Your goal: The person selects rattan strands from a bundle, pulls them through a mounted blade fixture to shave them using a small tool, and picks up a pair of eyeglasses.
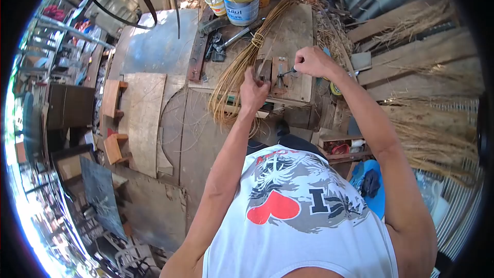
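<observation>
My left hand (253,90) is at the front of the wooden workbench (293,25), fingers closed beside a small block. What they pinch is too small to make out. My right hand (314,62) is curled shut around the end of a thin tool with a dark handle (291,71). Its narrow shaft points left over a small wooden board (279,85) with metal fittings. Just left of my left hand lies a long bundle of rattan strips (237,72), tied near its middle and slanting across the bench; its loose ends hang over the front edge.
A hammer (239,37) lies behind the bundle. At the back stand a large paint bucket (242,5) and a smaller tub (216,2). Loose fibre covers planks (422,67) on the right. Plywood sheets (141,118) lie left, and a blue basin (378,183) sits low at right.
</observation>
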Motion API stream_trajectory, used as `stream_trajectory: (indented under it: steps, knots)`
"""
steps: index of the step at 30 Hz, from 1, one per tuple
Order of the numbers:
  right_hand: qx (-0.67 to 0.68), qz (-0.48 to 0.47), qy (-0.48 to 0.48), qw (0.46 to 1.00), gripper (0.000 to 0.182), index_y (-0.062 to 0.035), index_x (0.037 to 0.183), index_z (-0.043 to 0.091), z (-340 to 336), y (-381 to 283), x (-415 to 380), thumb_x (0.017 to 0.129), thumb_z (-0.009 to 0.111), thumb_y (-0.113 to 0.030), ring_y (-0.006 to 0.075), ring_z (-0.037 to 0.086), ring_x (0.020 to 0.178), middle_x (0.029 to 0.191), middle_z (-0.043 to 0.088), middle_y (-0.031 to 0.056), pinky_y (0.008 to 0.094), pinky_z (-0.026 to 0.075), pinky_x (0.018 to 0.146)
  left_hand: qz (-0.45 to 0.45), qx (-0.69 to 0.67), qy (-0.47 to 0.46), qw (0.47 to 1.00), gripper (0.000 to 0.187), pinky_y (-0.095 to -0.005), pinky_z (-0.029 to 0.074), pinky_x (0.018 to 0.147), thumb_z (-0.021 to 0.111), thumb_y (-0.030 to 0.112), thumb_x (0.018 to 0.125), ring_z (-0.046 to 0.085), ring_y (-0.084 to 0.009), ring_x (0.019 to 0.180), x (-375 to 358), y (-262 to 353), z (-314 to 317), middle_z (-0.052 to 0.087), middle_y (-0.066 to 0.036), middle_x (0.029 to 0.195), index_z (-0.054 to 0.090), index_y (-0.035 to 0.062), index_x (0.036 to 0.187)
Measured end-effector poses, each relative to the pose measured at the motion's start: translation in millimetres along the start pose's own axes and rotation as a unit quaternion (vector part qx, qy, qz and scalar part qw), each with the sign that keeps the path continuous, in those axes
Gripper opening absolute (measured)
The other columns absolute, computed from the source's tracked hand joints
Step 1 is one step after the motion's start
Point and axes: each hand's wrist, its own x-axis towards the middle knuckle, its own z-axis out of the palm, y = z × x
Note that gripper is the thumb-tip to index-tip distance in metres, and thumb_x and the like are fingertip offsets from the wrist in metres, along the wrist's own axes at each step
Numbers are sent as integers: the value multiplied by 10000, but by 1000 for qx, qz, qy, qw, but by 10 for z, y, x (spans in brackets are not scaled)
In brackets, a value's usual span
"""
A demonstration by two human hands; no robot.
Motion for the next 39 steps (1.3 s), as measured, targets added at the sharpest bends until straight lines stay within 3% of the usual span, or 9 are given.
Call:
stream_trajectory:
  steps: [2,5,7,12,15,21,26,31,39]
  knots:
    - [4,-31,-3,1000,223,-15,843,698,-15,40,63,712,635,-184,293,677,747,770,691,169,393,517,683,69,-97,86,989,584,-287,495,771,662,81,863,622,-135,852,-52,-87,62,662,-43,897,489,104,1420]
    - [-3,-58,-47,997,223,-9,832,693,-57,76,174,708,628,-183,302,676,743,760,686,178,398,517,680,49,-133,-1,990,544,-300,497,769,551,31,891,618,-186,794,-7,-193,51,678,-71,880,459,58,1426]
    - [-13,-94,-53,994,234,-4,829,692,-73,81,237,703,631,-191,304,674,736,750,683,182,400,516,675,78,-154,48,984,440,-293,501,765,545,60,920,644,-176,806,-79,-109,121,689,-88,875,530,45,1360]
    - [-4,-116,-37,993,239,-1,824,704,-150,56,333,696,636,-191,303,677,730,752,688,187,400,521,676,-5,-3,82,997,327,-283,502,729,582,209,962,684,-151,800,-69,-4,234,692,-130,822,620,10,1218]
    - [-22,-123,-51,991,240,1,826,714,-223,-18,348,693,637,-184,307,681,741,768,694,193,400,527,688,-113,-73,7,991,349,-291,502,730,581,235,970,671,-152,779,-44,26,209,695,-114,818,610,9,1235]
    - [-58,-133,-62,988,241,5,833,721,-257,-90,358,688,642,-170,319,685,757,786,699,207,411,531,697,45,-176,133,974,399,-275,479,747,526,214,1017,583,-107,755,-74,-76,283,678,-40,855,508,40,1375]
    - [-72,-127,-79,986,241,9,829,719,-268,-126,355,686,644,-170,328,687,767,798,700,216,416,531,700,-26,-226,74,971,335,-280,487,742,462,123,1011,621,-127,807,-74,-121,167,700,-56,900,554,85,1332]
    - [-61,-133,-54,988,232,2,809,713,-179,-110,396,683,640,-179,322,688,766,789,698,211,410,530,702,76,6,93,993,231,-358,497,732,607,208,893,638,-262,780,-36,-199,284,677,-154,852,691,64,1053]
    - [-38,-107,-17,993,242,-10,801,712,-281,-76,348,685,656,-214,328,684,763,770,685,216,409,531,710,55,144,109,982,330,-450,499,805,718,285,795,605,-361,944,27,-37,572,577,-164,991,708,69,1044]
